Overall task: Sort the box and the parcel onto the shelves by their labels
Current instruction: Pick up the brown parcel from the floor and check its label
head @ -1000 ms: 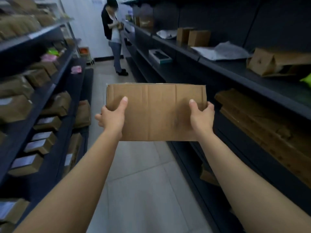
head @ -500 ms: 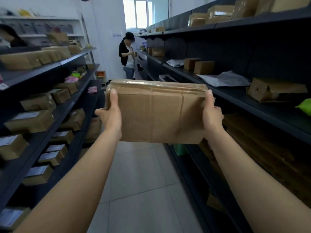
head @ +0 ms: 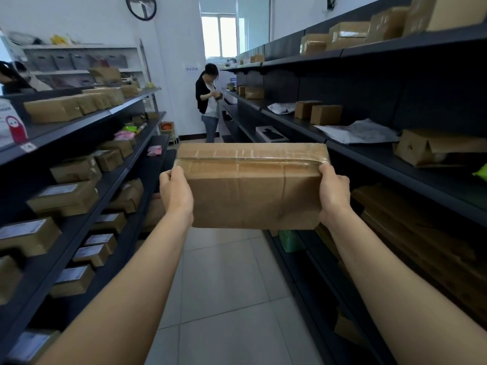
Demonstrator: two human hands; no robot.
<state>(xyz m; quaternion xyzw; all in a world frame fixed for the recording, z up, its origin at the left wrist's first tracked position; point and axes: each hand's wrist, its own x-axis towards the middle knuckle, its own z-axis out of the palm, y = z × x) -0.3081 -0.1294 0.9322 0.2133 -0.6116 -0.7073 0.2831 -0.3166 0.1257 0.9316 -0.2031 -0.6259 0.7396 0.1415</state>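
I hold a brown cardboard box [head: 253, 185] in front of me at chest height, in the middle of the aisle. Clear tape runs along its upper edge, and no label shows on the faces turned to me. My left hand [head: 176, 192] grips its left end and my right hand [head: 334, 194] grips its right end. Dark shelves line both sides: the left shelves [head: 87, 119] carry many labelled brown boxes, the right shelves [head: 395, 164] carry a few boxes and grey mailer bags. No separate parcel stands out.
A person [head: 208, 101] in a dark top stands at the far end of the aisle, by the right shelves. A grey mailer bag [head: 358, 131] and an open carton [head: 432, 150] lie on the right middle shelf. Pale floor tiles [head: 232, 285] run between the racks.
The view has tilted upward, showing the window, clock and top shelves. The box has turned in my hands, so its taped upper edge now faces me; both hands kept their grip.
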